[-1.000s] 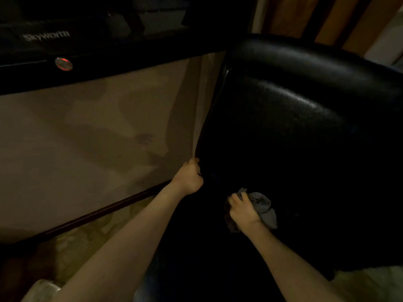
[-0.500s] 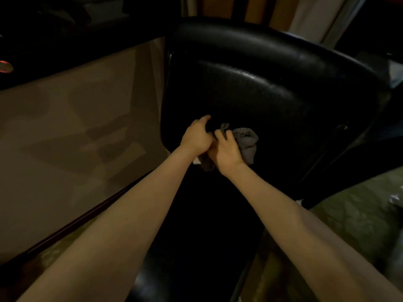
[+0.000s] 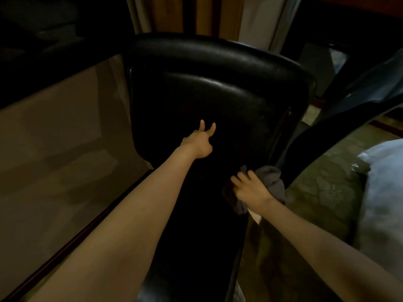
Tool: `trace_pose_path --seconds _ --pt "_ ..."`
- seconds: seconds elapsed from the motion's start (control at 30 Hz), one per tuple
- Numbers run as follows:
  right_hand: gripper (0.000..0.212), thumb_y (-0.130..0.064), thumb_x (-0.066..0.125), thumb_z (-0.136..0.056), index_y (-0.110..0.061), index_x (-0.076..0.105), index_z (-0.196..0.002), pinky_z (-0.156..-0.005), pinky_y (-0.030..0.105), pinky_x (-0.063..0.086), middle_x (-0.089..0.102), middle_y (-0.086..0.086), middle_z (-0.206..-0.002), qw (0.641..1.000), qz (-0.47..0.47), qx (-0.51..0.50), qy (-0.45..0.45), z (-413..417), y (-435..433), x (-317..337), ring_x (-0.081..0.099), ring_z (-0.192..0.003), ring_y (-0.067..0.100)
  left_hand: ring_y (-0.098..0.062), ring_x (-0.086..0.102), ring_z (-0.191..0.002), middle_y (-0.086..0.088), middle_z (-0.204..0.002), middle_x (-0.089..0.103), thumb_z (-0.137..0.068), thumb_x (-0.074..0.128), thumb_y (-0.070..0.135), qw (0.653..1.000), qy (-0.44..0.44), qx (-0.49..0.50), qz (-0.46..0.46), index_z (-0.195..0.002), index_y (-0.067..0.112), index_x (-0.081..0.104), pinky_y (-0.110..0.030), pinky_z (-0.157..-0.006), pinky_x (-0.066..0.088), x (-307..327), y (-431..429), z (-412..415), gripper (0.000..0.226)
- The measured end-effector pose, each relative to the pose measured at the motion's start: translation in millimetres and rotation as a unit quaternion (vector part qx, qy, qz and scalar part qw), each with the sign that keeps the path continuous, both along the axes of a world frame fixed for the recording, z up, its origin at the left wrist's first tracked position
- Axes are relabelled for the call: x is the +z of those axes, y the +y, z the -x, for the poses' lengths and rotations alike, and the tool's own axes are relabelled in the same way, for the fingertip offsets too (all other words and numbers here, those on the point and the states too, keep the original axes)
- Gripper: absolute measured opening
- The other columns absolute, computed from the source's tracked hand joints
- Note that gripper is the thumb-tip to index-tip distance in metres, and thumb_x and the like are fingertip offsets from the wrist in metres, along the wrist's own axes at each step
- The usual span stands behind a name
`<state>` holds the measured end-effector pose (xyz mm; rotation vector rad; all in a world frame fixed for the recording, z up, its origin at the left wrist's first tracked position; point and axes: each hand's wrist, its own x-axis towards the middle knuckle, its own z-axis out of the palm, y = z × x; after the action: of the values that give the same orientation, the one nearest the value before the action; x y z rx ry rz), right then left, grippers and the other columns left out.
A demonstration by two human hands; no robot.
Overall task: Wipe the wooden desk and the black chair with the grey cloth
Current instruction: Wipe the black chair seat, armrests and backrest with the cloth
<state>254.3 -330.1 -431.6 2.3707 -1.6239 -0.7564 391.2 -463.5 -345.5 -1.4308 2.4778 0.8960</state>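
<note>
The left hand point(image 3: 197, 144) no longer grips the left edge of the glossy black padded chair point(image 3: 218, 94). Its fingers now stretch out over the lower middle of the backrest, perhaps just touching it, though the dim light hides contact. The right hand point(image 3: 250, 188), holding the crumpled grey cloth point(image 3: 272, 179), has parted from the left and now sits low at the chair's right edge.

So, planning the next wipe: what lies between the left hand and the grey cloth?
Head view: only bare black chair surface between the left hand and the grey cloth, which the right hand holds.
</note>
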Motion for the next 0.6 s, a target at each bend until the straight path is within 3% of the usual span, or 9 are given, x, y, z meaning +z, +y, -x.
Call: trace_pose_path --seconds 0.07,0.2,0.3,0.4,0.47,0.53,0.6 --pt "0.040 -0.022 0.086 -0.057 -0.009 0.074 -0.093 -0.079 0.041 0.032 0.066 0.010 -0.106 0.991 0.129 0.001 -0.025 -3.0 -13.0 23.8 0.052 -0.094 0.033 -0.027 0.012 -0.145 -0.002 -0.157 -0.017 -0.093 0.040 0.008 0.999 -0.039 -0.005 0.019 -0.149 0.035 -0.006 -0.047 -0.111 0.031 -4.5 1.3 3.5 0.077" --pt "0.037 -0.023 0.082 -0.056 -0.017 0.075 -0.092 -0.070 0.034 0.050 0.067 0.007 -0.097 0.953 0.291 -0.054 -0.070 -8.3 -44.1 53.7 0.063 -0.085 0.029 -0.024 0.002 -0.146 0.000 -0.157 -0.016 -0.097 0.041 0.021 0.995 -0.089 -0.016 0.044 -0.148 0.038 -0.009 -0.051 -0.116 0.013 -15.9 -4.1 9.8 0.073" --pt "0.044 -0.024 0.087 -0.048 -0.016 0.075 -0.089 -0.067 0.035 0.051 0.067 0.008 -0.096 0.956 0.266 -0.088 -0.089 1.8 -47.3 42.3 0.063 -0.082 0.029 -0.024 -0.005 -0.146 0.000 -0.156 -0.022 -0.096 0.042 0.021 0.991 -0.126 -0.039 0.037 -0.146 0.038 -0.016 -0.053 -0.116 0.004 -20.7 -11.7 12.0 0.079" --pt "0.040 -0.022 0.087 -0.052 -0.017 0.075 -0.090 -0.065 0.035 0.051 0.067 0.006 -0.097 0.968 0.215 -0.089 -0.096 14.0 -30.1 27.6 0.060 -0.085 0.029 -0.025 -0.009 -0.146 -0.002 -0.154 -0.027 -0.095 0.043 0.018 0.986 -0.157 -0.046 0.034 -0.144 0.035 -0.022 -0.054 -0.115 0.001 -16.7 -7.5 19.0 0.083" --pt "0.029 -0.020 0.068 -0.078 -0.016 0.070 -0.106 -0.085 0.039 0.046 0.058 0.007 -0.122 0.985 0.150 -0.049 -0.063 14.6 -15.4 26.3 0.046 -0.109 0.032 -0.029 -0.010 -0.145 -0.008 -0.152 -0.030 -0.095 0.043 0.016 0.985 -0.168 -0.037 0.024 -0.145 0.028 -0.025 -0.055 -0.115 0.000 -9.1 -0.2 26.9 0.084" --pt "0.036 -0.013 0.042 -0.097 -0.011 0.053 -0.130 -0.108 0.044 0.023 0.030 0.010 -0.148 0.999 0.012 -0.034 -0.026 15.4 -2.7 20.1 0.023 -0.133 0.035 -0.032 -0.009 -0.145 -0.015 -0.152 -0.029 -0.096 0.039 0.015 0.985 -0.170 -0.027 0.001 -0.145 0.020 -0.024 -0.055 -0.116 0.001 1.1 7.6 31.7 0.080" --pt "0.037 -0.012 0.036 -0.098 -0.008 0.050 -0.132 -0.109 0.044 0.015 0.025 0.011 -0.151 0.998 -0.029 -0.046 -0.014 14.9 8.1 22.8 0.017 -0.138 0.034 -0.035 -0.006 -0.145 -0.019 -0.152 -0.027 -0.098 0.036 0.015 0.986 -0.164 -0.024 -0.016 -0.146 0.015 -0.021 -0.053 -0.117 0.004 10.4 10.2 31.7 0.075"
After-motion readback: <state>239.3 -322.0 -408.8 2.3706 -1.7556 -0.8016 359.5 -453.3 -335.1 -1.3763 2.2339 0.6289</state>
